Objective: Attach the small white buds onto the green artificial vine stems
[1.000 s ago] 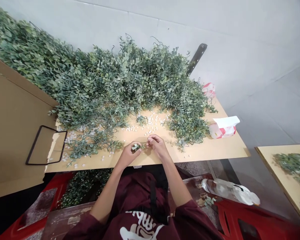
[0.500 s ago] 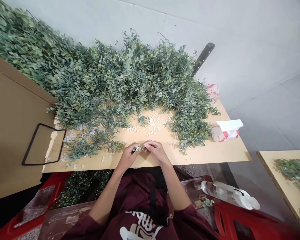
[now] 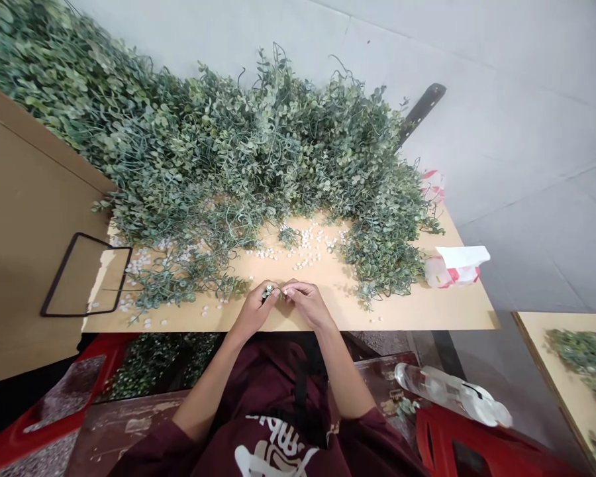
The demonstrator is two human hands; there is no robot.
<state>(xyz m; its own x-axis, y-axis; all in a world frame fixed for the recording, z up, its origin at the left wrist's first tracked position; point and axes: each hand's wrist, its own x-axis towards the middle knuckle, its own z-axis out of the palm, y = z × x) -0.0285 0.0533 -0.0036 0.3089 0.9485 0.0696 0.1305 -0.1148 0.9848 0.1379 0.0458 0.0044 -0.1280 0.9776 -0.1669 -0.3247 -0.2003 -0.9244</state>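
Note:
Near the table's front edge, my left hand (image 3: 256, 308) is closed around a small green sprig (image 3: 268, 290) that pokes out above its fingers. Close beside it, my right hand (image 3: 308, 303) pinches a tiny white piece (image 3: 287, 291) at the sprig's stem end. The fingertips of both hands nearly meet. Small white pieces (image 3: 308, 248) lie scattered on the wooden table (image 3: 258, 268) beyond the hands. A large heap of green artificial foliage (image 3: 278, 146) covers the back of the table, and looser sprigs (image 3: 171, 285) lie to the left.
A cardboard box (image 3: 24, 245) with a black wire frame (image 3: 54, 285) stands at the left. Tissue packs (image 3: 451, 267) sit at the right edge. Below are red stools (image 3: 467, 444) and a clear plastic bottle (image 3: 447, 391). A second table (image 3: 541, 338) is at far right.
The camera view has shifted slightly. Both hands stay together in nearly the same place, with the sprig turned a little in my left hand.

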